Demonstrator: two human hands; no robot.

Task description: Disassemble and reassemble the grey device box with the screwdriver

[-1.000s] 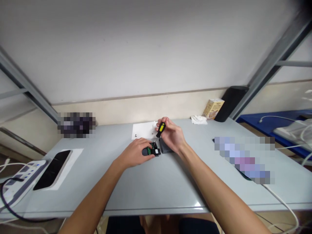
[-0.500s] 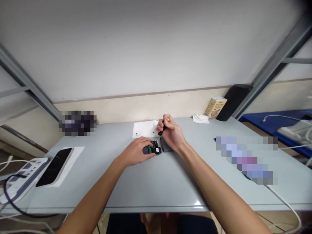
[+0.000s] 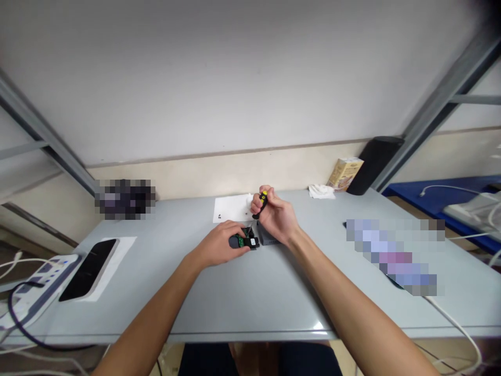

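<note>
My left hand (image 3: 219,243) grips a small dark device with an exposed green circuit board (image 3: 241,242), resting on the desk; a white label shows on its black part. In my right hand (image 3: 278,214) is a screwdriver (image 3: 260,205) with a black and yellow handle, the fingers wrapped round it. The thin shaft slants down to the left, its tip at the device; the exact contact point is too small to make out. Beside the device, partly under my right wrist, sits a grey box (image 3: 266,238).
Behind the hands lies white paper (image 3: 230,208) with several tiny dark pieces. A black phone (image 3: 89,270) and a power strip (image 3: 37,284) are at left. Toward the back right are a crumpled tissue (image 3: 321,191), a yellow carton (image 3: 345,174) and a black cylinder (image 3: 374,164).
My right hand has turned a little around the screwdriver, so more of its black and yellow handle shows. My left hand and the device stay in place.
</note>
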